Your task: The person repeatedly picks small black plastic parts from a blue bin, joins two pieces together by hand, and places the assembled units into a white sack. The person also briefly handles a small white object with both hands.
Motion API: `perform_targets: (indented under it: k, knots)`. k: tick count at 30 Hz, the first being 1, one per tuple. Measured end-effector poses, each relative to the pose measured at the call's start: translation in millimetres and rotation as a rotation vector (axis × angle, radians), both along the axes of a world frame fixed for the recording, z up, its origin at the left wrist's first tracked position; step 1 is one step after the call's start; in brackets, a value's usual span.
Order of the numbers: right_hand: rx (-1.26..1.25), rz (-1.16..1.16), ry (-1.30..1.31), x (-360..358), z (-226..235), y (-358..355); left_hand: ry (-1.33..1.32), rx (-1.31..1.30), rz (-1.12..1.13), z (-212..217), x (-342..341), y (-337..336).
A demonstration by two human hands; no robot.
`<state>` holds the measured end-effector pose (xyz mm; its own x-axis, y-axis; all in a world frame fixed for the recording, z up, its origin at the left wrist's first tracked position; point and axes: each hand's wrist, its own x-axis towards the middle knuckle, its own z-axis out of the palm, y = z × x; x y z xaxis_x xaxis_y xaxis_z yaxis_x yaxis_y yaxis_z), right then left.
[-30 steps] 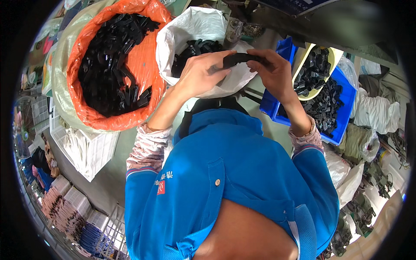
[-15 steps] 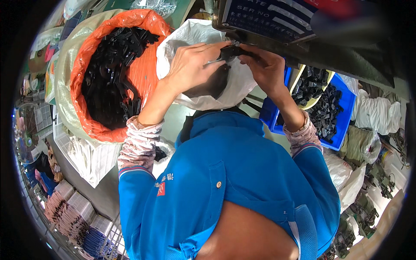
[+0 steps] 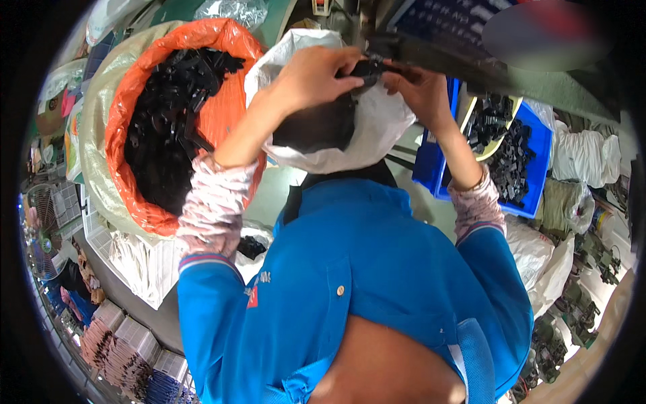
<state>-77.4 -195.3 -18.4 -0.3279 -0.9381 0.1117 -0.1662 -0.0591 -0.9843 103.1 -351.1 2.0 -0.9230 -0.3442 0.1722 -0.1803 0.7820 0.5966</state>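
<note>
The left hand (image 3: pixel 319 77) and right hand (image 3: pixel 425 97) are both clamped on one black part (image 3: pixel 369 68), holding it between them above the far rim of the white sack (image 3: pixel 387 131), by the dark machine (image 3: pixel 518 87). The step in hand looks like positioning that part at the machine; the next move likely calls for a steady two-handed grip. The machine's dark plate (image 3: pixel 431 23) bears pale lettering; a red printed mark (image 3: pixel 253 297) sits on the blue shirt (image 3: pixel 397 269).
</note>
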Motion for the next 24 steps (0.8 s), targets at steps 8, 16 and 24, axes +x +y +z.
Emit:
perform_targets:
  k: [8, 16, 24]
  knots:
    - [0.015, 0.070, 0.293, -48, -33, -9, 0.046, 0.215, 0.039, 7, 29, 6]
    - [0.007, 0.081, 1.465, -85, -140, -61, 0.132, 0.226, 0.013, 8, 26, 6]
    - [0.058, 0.076, 1.505, -92, -163, -58, 0.144, 0.198, -0.002, -5, 30, 3]
